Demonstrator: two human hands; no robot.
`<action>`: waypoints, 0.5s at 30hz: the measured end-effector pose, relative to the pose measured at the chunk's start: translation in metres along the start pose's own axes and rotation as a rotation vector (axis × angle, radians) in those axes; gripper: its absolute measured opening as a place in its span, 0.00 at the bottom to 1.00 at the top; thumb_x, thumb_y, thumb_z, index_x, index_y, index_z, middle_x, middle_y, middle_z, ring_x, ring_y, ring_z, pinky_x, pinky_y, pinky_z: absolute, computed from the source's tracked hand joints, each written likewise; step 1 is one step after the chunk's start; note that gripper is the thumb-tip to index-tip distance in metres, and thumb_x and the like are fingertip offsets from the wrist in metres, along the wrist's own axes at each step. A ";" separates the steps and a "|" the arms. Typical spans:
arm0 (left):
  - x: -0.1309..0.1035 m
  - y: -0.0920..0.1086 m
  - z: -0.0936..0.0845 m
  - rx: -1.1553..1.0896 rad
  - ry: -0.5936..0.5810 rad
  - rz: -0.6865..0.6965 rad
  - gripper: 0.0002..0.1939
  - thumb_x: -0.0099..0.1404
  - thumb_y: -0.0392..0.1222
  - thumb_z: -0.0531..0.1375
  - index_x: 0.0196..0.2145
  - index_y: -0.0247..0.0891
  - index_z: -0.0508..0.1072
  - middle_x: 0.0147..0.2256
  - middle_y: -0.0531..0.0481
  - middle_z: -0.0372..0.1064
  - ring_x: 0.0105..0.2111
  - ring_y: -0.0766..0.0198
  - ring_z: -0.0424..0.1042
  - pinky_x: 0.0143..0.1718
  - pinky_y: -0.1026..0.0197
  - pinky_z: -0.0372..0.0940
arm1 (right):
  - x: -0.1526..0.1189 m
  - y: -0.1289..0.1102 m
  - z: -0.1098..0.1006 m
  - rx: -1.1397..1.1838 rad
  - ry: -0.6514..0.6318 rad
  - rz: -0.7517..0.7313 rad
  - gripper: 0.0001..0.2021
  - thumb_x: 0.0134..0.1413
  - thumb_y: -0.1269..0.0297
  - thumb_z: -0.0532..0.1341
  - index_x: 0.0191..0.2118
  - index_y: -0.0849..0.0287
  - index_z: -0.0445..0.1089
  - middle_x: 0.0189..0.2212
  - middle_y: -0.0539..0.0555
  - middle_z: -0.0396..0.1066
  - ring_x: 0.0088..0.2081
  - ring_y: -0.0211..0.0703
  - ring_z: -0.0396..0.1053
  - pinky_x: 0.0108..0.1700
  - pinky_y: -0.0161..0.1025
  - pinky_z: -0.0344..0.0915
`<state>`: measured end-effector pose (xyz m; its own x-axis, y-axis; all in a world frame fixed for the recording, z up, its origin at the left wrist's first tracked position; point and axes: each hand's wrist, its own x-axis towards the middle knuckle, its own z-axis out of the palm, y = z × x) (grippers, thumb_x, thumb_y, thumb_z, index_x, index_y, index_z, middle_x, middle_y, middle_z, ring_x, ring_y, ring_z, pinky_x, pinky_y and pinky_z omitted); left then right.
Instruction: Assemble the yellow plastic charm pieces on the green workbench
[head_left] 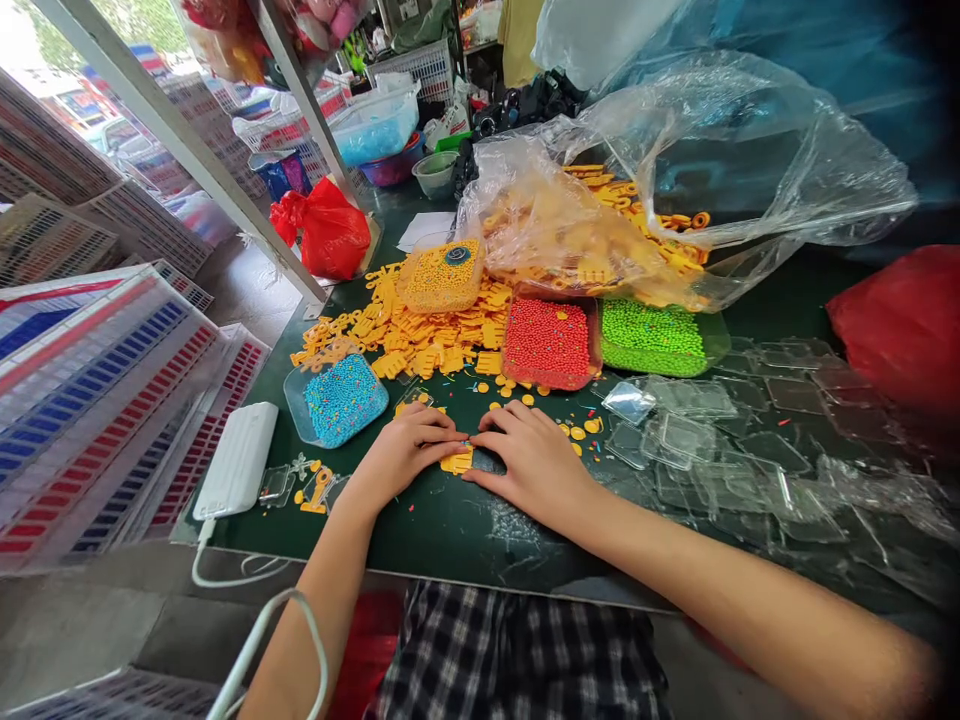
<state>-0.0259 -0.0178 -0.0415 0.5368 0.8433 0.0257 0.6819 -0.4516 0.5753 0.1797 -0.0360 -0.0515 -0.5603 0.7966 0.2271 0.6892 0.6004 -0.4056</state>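
Both hands meet over a small yellow plastic piece (456, 462) with a slotted edge, low over the dark green tabletop (450, 530). My left hand (412, 445) has its thumb and fingertips closed on the piece's upper left side. My right hand (529, 462) curls in from the right, thumb and index fingertip at its right edge. Something small at the fingertips is too covered to name. Just beyond the hands lie loose yellow discs (592, 425). Trays of blue beads (341, 400), red beads (547, 343) and green beads (652, 335) stand behind.
A tray of yellow beads (442, 275) rests on a heap of yellow plastic pieces (420, 330). More pieces fill a clear plastic bag (555, 220). Clear flat cases (705, 440) spread across the right. A white power bank (236, 460) with a cable lies near the left edge.
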 end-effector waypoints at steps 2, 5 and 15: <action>0.000 -0.001 0.000 -0.003 0.020 -0.018 0.15 0.68 0.53 0.57 0.36 0.47 0.82 0.36 0.49 0.76 0.38 0.59 0.69 0.44 0.55 0.64 | 0.000 0.001 0.000 -0.002 0.001 -0.008 0.13 0.53 0.54 0.66 0.39 0.58 0.75 0.39 0.55 0.72 0.43 0.48 0.64 0.40 0.43 0.58; -0.001 -0.002 0.001 0.006 0.090 -0.046 0.16 0.68 0.54 0.56 0.36 0.46 0.82 0.36 0.48 0.76 0.38 0.58 0.69 0.43 0.55 0.65 | 0.000 0.002 0.000 -0.009 -0.007 -0.017 0.12 0.53 0.53 0.66 0.37 0.57 0.75 0.39 0.55 0.72 0.43 0.48 0.64 0.40 0.43 0.57; -0.002 0.003 0.012 0.065 0.162 0.055 0.18 0.69 0.53 0.55 0.34 0.45 0.82 0.35 0.49 0.75 0.36 0.60 0.67 0.41 0.57 0.63 | 0.002 0.001 -0.001 0.003 -0.029 0.013 0.14 0.54 0.53 0.66 0.39 0.58 0.76 0.40 0.55 0.72 0.44 0.49 0.64 0.41 0.44 0.59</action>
<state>-0.0187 -0.0244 -0.0494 0.4906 0.8505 0.1896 0.6877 -0.5115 0.5152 0.1797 -0.0337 -0.0503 -0.5644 0.8020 0.1958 0.6951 0.5896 -0.4113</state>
